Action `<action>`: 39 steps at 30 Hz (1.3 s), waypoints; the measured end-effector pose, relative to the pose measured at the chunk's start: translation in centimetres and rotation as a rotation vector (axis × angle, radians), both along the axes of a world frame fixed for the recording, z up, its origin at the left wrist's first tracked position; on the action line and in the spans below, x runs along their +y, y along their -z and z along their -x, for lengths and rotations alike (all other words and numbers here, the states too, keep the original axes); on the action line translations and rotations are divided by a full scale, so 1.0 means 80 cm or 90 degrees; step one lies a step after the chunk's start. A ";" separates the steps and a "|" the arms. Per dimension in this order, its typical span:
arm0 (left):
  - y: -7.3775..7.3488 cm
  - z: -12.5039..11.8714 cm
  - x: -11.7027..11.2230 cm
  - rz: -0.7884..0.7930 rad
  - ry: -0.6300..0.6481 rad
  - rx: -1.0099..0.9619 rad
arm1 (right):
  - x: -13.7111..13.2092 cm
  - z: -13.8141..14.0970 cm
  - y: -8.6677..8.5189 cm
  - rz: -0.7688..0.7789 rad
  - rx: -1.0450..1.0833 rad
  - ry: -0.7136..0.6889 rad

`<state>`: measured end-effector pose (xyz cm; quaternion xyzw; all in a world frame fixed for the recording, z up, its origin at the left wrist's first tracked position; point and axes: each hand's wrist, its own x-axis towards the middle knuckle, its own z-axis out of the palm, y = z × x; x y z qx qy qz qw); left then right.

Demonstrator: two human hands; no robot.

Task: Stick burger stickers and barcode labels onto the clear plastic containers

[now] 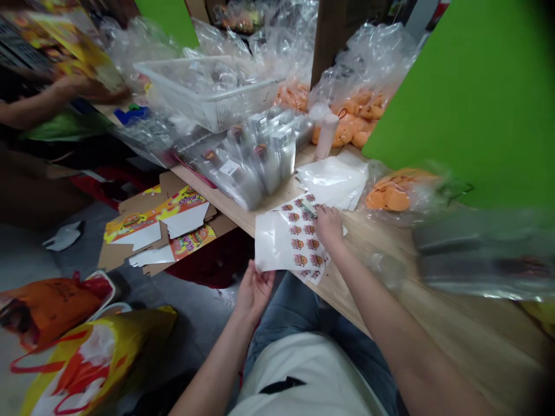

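A white sticker sheet [273, 242] with rows of small burger-character prints lies over the table's front edge, on top of other printed sheets [313, 276]. My left hand [255, 292] pinches its near left corner, just off the table. Over the right side of the sheet is my right hand [330, 226], fingers closed around a small pale, narrow piece [309, 208] whose kind is too blurred to tell. Behind the sheet lies a stack of white plastic bags [336, 178].
Clear packets [243, 173] and a white basket [212, 104] stand behind. Bagged orange pieces [390, 190] and blurred clear packaging [481, 254] lie right. Flattened printed cartons [147, 225] are at left, above floor bags [143, 346]. Another person's arm [39, 101] holds a yellow package.
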<state>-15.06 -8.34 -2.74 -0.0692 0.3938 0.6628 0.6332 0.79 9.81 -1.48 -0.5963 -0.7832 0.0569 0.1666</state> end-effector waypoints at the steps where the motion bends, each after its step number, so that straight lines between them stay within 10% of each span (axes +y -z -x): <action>1: 0.003 -0.001 -0.002 -0.019 -0.009 -0.032 | -0.001 0.000 -0.002 0.003 0.000 -0.009; 14: 0.007 -0.027 0.000 0.138 0.108 -0.046 | -0.201 0.004 0.014 0.069 0.274 -0.116; 30: -0.010 -0.042 -0.007 0.037 0.242 0.082 | -0.202 -0.003 0.001 0.136 0.389 -0.102; 39: -0.008 -0.035 0.002 -0.003 0.303 0.352 | -0.189 -0.011 0.013 0.145 0.413 -0.098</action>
